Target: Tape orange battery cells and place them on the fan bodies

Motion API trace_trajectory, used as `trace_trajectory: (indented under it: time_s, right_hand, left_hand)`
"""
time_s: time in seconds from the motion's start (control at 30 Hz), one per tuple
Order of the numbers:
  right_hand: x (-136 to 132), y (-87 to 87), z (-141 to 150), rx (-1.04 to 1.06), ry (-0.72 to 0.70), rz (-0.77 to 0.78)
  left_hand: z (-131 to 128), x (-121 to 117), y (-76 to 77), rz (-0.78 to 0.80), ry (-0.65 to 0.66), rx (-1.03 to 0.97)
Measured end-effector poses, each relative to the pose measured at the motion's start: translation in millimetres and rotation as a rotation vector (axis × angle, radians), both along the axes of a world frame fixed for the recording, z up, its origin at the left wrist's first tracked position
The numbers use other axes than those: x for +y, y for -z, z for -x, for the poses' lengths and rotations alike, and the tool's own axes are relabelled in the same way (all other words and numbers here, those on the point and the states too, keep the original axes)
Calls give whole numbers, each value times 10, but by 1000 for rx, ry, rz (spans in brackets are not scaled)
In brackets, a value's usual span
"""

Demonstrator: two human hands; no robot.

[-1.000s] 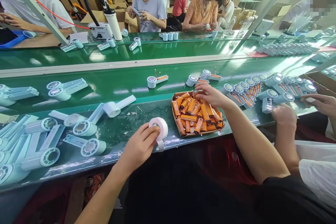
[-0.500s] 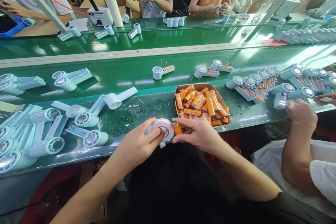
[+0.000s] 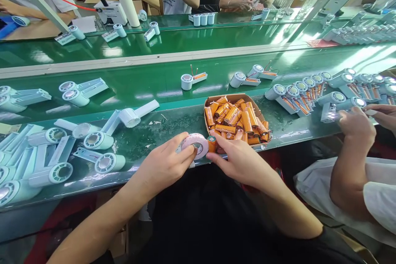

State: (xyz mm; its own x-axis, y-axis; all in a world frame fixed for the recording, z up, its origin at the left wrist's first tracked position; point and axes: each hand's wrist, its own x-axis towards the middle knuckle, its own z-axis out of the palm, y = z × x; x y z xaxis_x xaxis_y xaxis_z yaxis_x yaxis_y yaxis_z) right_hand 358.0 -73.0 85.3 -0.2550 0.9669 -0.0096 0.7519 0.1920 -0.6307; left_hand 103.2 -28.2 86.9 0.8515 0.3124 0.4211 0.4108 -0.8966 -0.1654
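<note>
In my left hand (image 3: 168,159) is a roll of white tape (image 3: 201,143), gripped with the thumb at its core. My right hand (image 3: 239,159) pinches an orange battery cell (image 3: 212,144) with its end turned up, close against the tape roll's right side. Whether the tape sticks to the cell I cannot tell. Just behind my right hand stands a cardboard box (image 3: 206,111) heaped with orange batteries (image 3: 230,115), some with thin wires.
Pale blue fan housings (image 3: 109,163) are piled at the left of the green bench. Wired housings (image 3: 278,92) stand in rows at the right, near a co-worker's hands (image 3: 357,126). Beyond runs a green conveyor belt (image 3: 139,80) with a few units, and people work across it.
My right hand has come from the battery box to the tape roll, bringing an orange battery. Over the last half second the battery and roll have drawn together. The camera view has tilted down.
</note>
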Motion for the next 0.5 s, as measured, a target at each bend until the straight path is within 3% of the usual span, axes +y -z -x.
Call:
trace_trajectory:
  time_s: [0.13,0.23,0.3,0.37,0.43,0.5]
  right_hand:
    - [71,142,30,569,43,196]
    - [109,251,94,936,220,150]
    - [149,217,27,1034,330,30]
    - [218,82,-160,1083,419,-206]
    - [299,-90,-400,1114,512,-472]
    - [355,-210,-580,1120,557,-596]
  left_hand:
    - [-4,-5,-64,-31,-1,-13]
    - [-76,-110,34,25,-68,-174]
    - [-133,-211,188,72,-85,-246]
    - [-132,-279,378,134,-70,-236]
    - [-21,-258,548,229,-80,-175]
    - [199,-122,637,367,-143,-113]
